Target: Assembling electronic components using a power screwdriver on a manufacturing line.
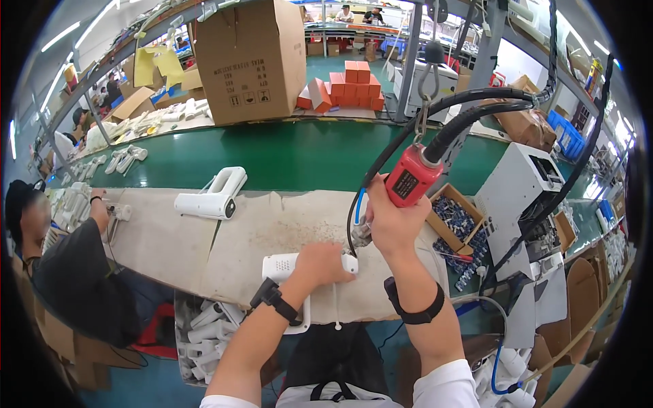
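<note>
My right hand (396, 221) is wrapped round a red power screwdriver (413, 178), hung by a metal hook (422, 119) with black hoses at its top. Its lower end points down toward the right end of a white plastic device (277, 266), which has small holes in its side and a loop handle. Over that device, my left hand (320, 263) closes and holds it against the cardboard-covered bench. A white cord with a small end (337, 325) hangs past the bench's front edge. My hands hide the exact spot where the tool tip meets the device.
Another white device (216, 197) lies on the bench at left. A cardboard box of small dark parts (454, 221) stands right, beside a white machine (520, 190). Beyond runs a green conveyor (292, 153). A co-worker (81, 272) sits at left; bins of white housings (211, 333) stand below.
</note>
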Action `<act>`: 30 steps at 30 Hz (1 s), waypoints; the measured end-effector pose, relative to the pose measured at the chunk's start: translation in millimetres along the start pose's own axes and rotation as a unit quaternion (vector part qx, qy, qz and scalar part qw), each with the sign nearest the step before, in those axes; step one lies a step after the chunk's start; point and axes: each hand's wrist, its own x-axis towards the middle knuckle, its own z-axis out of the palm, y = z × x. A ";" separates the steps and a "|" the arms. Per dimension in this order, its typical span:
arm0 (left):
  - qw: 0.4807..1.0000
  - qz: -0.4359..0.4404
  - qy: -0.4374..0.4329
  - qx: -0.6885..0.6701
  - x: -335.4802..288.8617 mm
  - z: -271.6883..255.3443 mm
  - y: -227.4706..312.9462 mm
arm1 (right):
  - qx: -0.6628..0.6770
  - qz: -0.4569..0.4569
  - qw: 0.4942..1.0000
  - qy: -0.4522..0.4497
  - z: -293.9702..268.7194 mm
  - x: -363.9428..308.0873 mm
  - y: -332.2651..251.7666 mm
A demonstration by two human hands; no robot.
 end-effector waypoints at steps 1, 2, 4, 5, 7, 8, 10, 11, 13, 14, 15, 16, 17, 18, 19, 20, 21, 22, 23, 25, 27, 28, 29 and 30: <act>1.000 0.002 -0.007 0.000 -0.9 -3.6 2.1 | -0.001 0.004 1.000 -0.006 0.9 0.7 2.7; 1.000 0.002 -0.014 0.000 -1.9 -5.9 2.6 | -0.001 0.006 1.000 -0.007 2.8 0.8 4.3; 1.000 -0.012 -0.017 -0.008 -1.4 -5.0 -0.1 | 0.006 0.008 1.000 -0.006 7.0 1.1 6.9; 0.999 -0.021 -0.019 -0.017 -1.3 -6.6 0.7 | 0.005 0.010 1.000 -0.006 7.6 1.6 10.6; 1.000 -0.014 -0.019 -0.009 -7.7 -12.9 4.7 | 0.012 0.020 1.000 -0.006 8.3 1.8 19.9; 1.000 -0.007 -0.017 0.000 -10.2 -15.8 6.9 | 0.010 0.022 1.000 -0.006 8.7 -0.4 25.2; 0.999 -0.011 -0.040 -0.004 -5.6 -16.1 7.4 | -0.018 0.052 0.998 -0.012 10.2 -6.0 36.0; 0.998 -0.016 -0.059 -0.005 -4.9 -17.2 7.6 | -0.018 0.052 0.998 -0.012 12.2 -7.0 36.1; 0.999 -0.014 -0.038 -0.018 -5.5 -7.0 4.7 | -0.019 0.029 0.999 -0.023 15.3 -8.4 33.9; 0.999 -0.018 -0.014 -0.028 -7.3 -4.2 0.1 | 0.005 0.017 1.000 -0.016 22.2 -10.8 35.4; 0.999 -0.015 -0.011 -0.027 -4.2 0.8 -1.6 | 0.005 0.013 1.000 -0.015 19.7 -11.5 34.7; 1.000 0.001 -0.021 0.000 -0.7 5.5 -2.9 | -0.018 0.008 1.000 -0.021 15.6 -12.7 33.0; 0.999 0.017 -0.033 0.027 0.2 5.7 -1.9 | -0.042 0.004 0.999 -0.026 13.1 -12.7 27.7; 0.999 0.021 -0.032 0.028 0.3 6.0 0.0 | -0.044 0.001 0.999 -0.024 8.4 -11.4 20.0; 1.000 0.011 0.006 -0.002 0.7 5.9 2.5 | -0.026 0.000 1.000 -0.006 1.4 -9.8 8.9; 0.999 -0.008 0.044 -0.030 -3.2 4.6 1.8 | -0.002 0.004 1.000 0.006 0.0 -10.3 -4.7; 0.999 -0.013 0.043 -0.031 -4.4 3.6 0.0 | 0.000 0.007 1.000 0.003 -2.0 -11.1 -19.6; 0.999 0.003 0.034 -0.022 -1.2 3.6 -5.1 | -0.004 -0.005 1.000 -0.019 -3.3 -11.7 -33.4; 0.999 0.026 0.026 -0.014 5.5 5.2 -7.6 | -0.014 -0.023 0.999 -0.039 -5.2 -10.5 -39.0; 0.999 0.024 0.020 0.001 6.4 10.8 -11.5 | -0.024 -0.006 0.999 -0.027 -0.9 -16.0 -36.9; 0.999 0.026 0.018 0.018 7.8 9.8 -8.8 | -0.034 0.000 0.999 -0.041 -4.6 -18.6 -25.7; 0.999 0.032 0.019 0.014 7.5 8.2 -7.7 | -0.044 0.000 0.998 -0.034 -4.9 -18.3 -20.8; 0.999 0.035 0.018 0.009 5.8 9.4 -8.8 | -0.044 0.002 0.998 -0.035 -3.6 -20.5 -12.8; 0.999 0.033 0.017 0.008 5.6 10.2 -10.4 | -0.037 0.012 0.999 -0.026 -1.5 -22.9 -4.3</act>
